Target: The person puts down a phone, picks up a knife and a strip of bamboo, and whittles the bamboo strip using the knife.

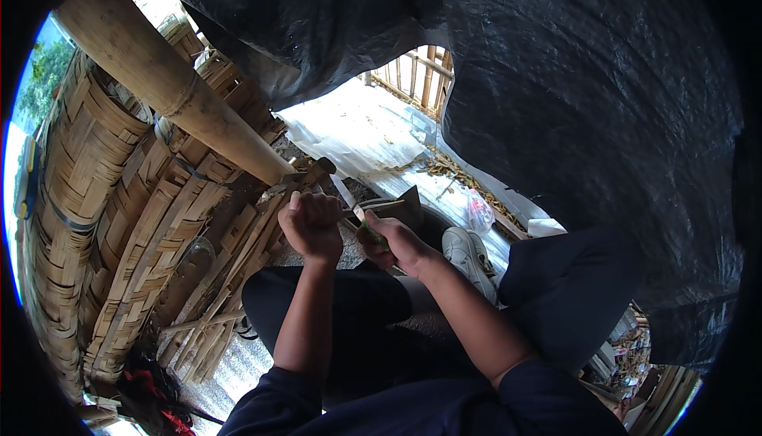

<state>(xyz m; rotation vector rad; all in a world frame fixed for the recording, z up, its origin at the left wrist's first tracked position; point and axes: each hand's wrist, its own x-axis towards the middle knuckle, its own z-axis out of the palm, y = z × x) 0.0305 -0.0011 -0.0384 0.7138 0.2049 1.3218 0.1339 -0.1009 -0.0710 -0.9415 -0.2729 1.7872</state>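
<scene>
In front of my knees, my right hand is wrapped round the green handle of a knife. The pale blade points up and away, passing just right of my left hand. That left hand is closed in a fist with the thumb uppermost; whatever it grips, if anything, is hidden by the fingers. Just beyond it lies a brown block-like piece of wood. A dark, angular object stands beyond my right hand, partly covered by it.
A thick bamboo pole slants down from the upper left. Rolled woven bamboo panels and split strips stack along the left. Black plastic sheeting hangs at the right. A clear plastic bag lies beyond my white shoe.
</scene>
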